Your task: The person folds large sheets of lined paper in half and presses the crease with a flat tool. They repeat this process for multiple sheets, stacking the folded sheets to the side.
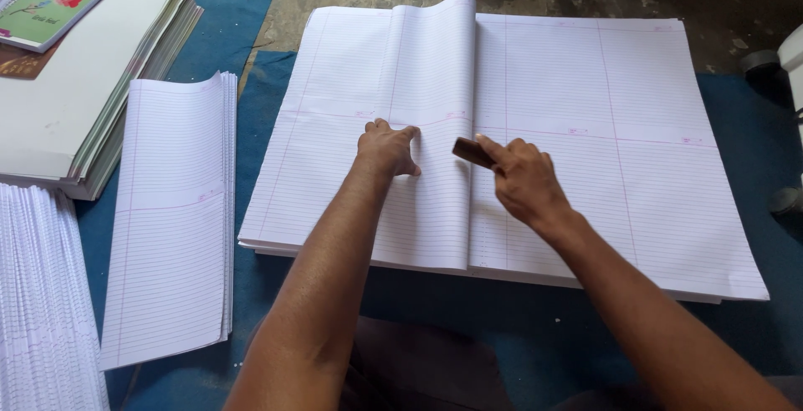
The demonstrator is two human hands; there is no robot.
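The folded ruled sheet (431, 127) is pinned flat by the left hand (386, 148), fingers spread. A small brown block (472, 152) is gripped in the right hand's (523, 178) closed fingers, pressed along the crease at the middle of the sheet stack (636, 168).

Small brown block (471, 152) was mostly hidden under right hand (523, 178); its shape couldn't be told. Left hand (387, 148) covered part of the folded sheet (435, 127). Notebook (52, 3) and paper stack (50, 344) at left were cut off by the frame edge. White object (790, 60) at right edge was cropped and unidentifiable. Sheet markings were too small to read.
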